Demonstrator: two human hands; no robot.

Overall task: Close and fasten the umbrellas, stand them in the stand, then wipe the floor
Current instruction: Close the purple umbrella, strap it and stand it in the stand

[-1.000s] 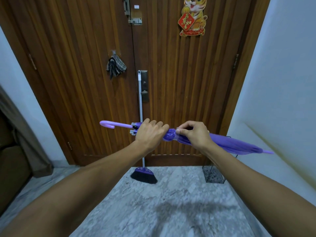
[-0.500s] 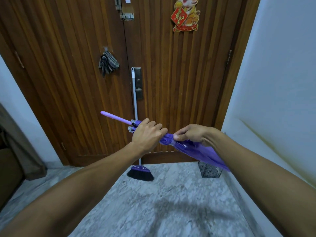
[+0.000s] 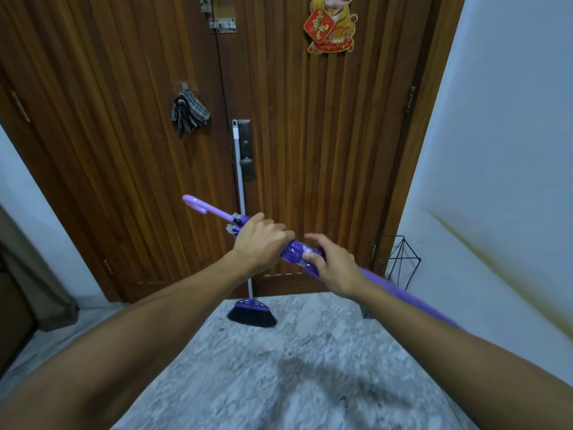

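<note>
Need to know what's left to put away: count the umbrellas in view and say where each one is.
1. The purple umbrella is folded and held across the doorway, left hand gripping near the handle, right hand on the canopy. The wire stand looks empty; others may be out of view.

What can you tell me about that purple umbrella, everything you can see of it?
The purple umbrella is closed, its shiny fabric bunched around the shaft. It slants from a lilac hooked handle at upper left down toward the lower right, held in the air before the wooden door. The left hand grips it near the handle; the right hand holds the gathered canopy.
</note>
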